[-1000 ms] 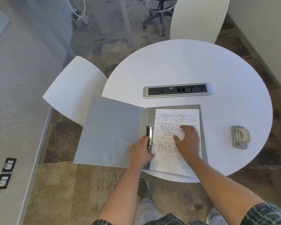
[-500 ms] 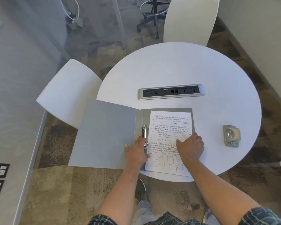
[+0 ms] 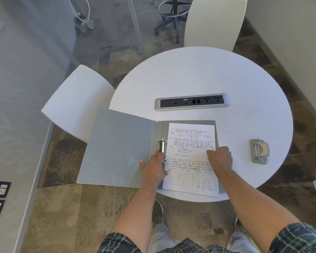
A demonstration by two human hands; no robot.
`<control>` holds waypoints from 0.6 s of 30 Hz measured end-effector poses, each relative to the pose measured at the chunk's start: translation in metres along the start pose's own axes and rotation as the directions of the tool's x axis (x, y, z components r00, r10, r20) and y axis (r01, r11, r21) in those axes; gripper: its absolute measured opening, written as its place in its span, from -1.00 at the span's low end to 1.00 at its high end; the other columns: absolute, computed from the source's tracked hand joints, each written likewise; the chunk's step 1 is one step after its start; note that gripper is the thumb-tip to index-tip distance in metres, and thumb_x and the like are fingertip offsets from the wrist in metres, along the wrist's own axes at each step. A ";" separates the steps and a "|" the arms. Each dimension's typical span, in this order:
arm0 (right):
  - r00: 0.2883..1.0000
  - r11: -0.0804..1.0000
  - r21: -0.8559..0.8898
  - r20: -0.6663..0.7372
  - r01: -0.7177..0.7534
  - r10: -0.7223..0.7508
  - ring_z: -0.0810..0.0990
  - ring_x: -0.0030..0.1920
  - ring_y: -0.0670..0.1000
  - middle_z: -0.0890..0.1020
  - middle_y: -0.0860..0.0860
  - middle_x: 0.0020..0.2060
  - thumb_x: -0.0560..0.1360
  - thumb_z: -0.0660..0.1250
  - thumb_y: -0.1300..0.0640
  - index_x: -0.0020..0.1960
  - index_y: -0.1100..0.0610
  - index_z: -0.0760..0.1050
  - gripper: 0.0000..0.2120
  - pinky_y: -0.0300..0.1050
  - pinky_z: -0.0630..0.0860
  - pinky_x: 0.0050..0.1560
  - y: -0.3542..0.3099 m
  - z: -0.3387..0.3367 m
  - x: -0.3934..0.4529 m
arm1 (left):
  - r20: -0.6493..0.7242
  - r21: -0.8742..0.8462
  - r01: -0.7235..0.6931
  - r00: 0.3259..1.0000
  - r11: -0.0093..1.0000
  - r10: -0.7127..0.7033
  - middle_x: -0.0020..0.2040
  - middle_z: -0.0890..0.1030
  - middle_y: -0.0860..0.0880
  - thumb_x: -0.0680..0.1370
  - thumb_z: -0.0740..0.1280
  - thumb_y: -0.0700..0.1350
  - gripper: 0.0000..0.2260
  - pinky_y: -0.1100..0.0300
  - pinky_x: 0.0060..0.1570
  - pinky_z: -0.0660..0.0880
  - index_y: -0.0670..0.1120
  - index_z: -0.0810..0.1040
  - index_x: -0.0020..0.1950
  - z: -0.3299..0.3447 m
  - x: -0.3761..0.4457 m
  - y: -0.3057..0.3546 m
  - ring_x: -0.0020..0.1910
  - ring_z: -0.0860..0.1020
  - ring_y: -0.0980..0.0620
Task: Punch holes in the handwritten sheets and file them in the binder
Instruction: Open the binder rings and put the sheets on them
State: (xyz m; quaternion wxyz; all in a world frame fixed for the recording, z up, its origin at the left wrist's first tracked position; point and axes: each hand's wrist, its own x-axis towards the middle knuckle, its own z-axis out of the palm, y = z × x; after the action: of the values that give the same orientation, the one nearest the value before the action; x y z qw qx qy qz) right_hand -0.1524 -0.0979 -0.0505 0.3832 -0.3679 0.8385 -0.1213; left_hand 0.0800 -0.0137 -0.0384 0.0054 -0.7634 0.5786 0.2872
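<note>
A grey binder [image 3: 117, 148] lies open at the near edge of the round white table [image 3: 199, 73], its left cover hanging past the rim. A handwritten sheet [image 3: 190, 141] lies on its right half, beside the metal ring mechanism [image 3: 162, 146]. My left hand [image 3: 153, 167] rests spread over the spine; one finger touches the rings, the thumb is on the left cover. My right hand [image 3: 220, 157] sits at the sheet's right edge with curled fingers that grip it. A grey hole punch [image 3: 259, 151] stands apart on the table to the right.
A silver power-socket strip [image 3: 192, 102] is set into the table beyond the binder. White chairs stand at the left [image 3: 77, 99] and at the far side [image 3: 213, 21]. A black stool base [image 3: 173, 10] is on the carpet behind.
My right hand slid from lying flat on the middle of the sheet to its right edge and curled its fingers. My left hand stayed at the ring mechanism.
</note>
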 end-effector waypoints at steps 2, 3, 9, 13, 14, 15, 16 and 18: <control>1.000 1.000 0.020 -0.004 -0.010 0.010 0.63 0.04 0.27 0.61 0.19 0.08 0.36 0.33 0.02 0.13 0.25 0.50 -0.57 0.13 0.64 0.06 0.003 -0.002 0.003 | 0.000 0.014 -0.011 1.000 1.000 0.011 0.62 0.23 0.03 0.48 0.53 -0.11 -0.27 -0.44 0.49 -0.07 0.11 0.23 0.55 -0.001 0.000 0.001 0.58 0.25 -0.03; 1.000 1.000 0.009 -0.012 0.000 0.000 0.62 0.05 0.27 0.60 0.20 0.09 0.37 0.34 0.03 0.13 0.26 0.51 -0.58 0.10 0.63 0.04 0.003 -0.002 0.002 | 0.000 0.016 -0.012 1.000 1.000 0.012 0.62 0.22 0.03 0.49 0.52 -0.11 -0.27 -0.44 0.49 -0.06 0.11 0.22 0.55 -0.002 0.000 0.001 0.59 0.24 -0.03; 0.982 0.984 -0.116 -0.115 0.134 -0.147 0.57 0.14 0.27 0.53 0.21 0.20 0.52 0.32 0.21 0.31 0.28 0.37 -0.61 0.16 0.55 0.14 0.008 0.008 -0.031 | 0.001 0.016 -0.011 1.000 1.000 0.011 0.63 0.20 0.04 0.48 0.52 -0.11 -0.26 -0.44 0.49 -0.10 0.10 0.22 0.56 0.000 0.000 0.000 0.61 0.19 -0.03; 0.985 0.992 -0.056 -0.124 0.111 -0.118 0.59 0.10 0.27 0.57 0.20 0.14 0.52 0.28 0.23 0.27 0.28 0.34 -0.65 0.13 0.55 0.09 0.005 0.010 -0.035 | -0.001 0.018 -0.008 1.000 1.000 0.008 0.64 0.18 0.03 0.48 0.53 -0.11 -0.22 -0.43 0.50 -0.11 0.10 0.18 0.59 0.000 -0.001 0.000 0.61 0.19 -0.03; 0.988 0.995 -0.037 -0.122 0.091 -0.095 0.60 0.09 0.27 0.58 0.20 0.12 0.52 0.29 0.23 0.25 0.28 0.35 -0.67 0.11 0.54 0.07 0.003 0.008 -0.034 | -0.006 0.022 -0.010 1.000 1.000 0.010 0.64 0.19 0.03 0.48 0.53 -0.11 -0.22 -0.43 0.49 -0.11 0.10 0.17 0.59 0.000 -0.002 0.000 0.60 0.20 -0.04; 0.990 0.997 -0.011 -0.117 0.080 -0.081 0.60 0.08 0.27 0.59 0.20 0.10 0.51 0.30 0.22 0.23 0.29 0.37 -0.68 0.09 0.54 0.05 0.001 0.005 -0.033 | -0.009 0.025 -0.012 1.000 1.000 0.012 0.64 0.20 0.04 0.48 0.53 -0.11 -0.21 -0.43 0.49 -0.10 0.10 0.17 0.59 0.000 -0.002 0.000 0.60 0.21 -0.03; 0.992 0.998 0.020 -0.107 0.065 -0.063 0.61 0.06 0.26 0.61 0.20 0.08 0.50 0.31 0.21 0.21 0.30 0.39 -0.68 0.07 0.54 0.02 0.000 0.002 -0.032 | -0.010 0.027 -0.012 1.000 1.000 0.013 0.64 0.20 0.04 0.48 0.53 -0.11 -0.22 -0.43 0.49 -0.10 0.10 0.17 0.59 0.000 -0.002 0.000 0.60 0.21 -0.03; 0.996 0.996 0.081 -0.091 0.033 -0.026 0.63 0.04 0.24 0.64 0.16 0.04 0.48 0.32 0.17 0.21 0.29 0.44 -0.66 0.00 0.52 -0.03 0.001 -0.003 -0.026 | -0.003 0.029 -0.011 1.000 1.000 0.012 0.64 0.19 0.04 0.48 0.52 -0.11 -0.21 -0.43 0.49 -0.10 0.11 0.16 0.59 0.000 -0.002 -0.001 0.60 0.20 -0.03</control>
State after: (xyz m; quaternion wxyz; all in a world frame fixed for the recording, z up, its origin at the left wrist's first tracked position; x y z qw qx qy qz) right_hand -0.1437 -0.0791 -0.0349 0.3583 -0.3582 0.8436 -0.1778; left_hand 0.0801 -0.0121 -0.0382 0.0137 -0.7604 0.5870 0.2777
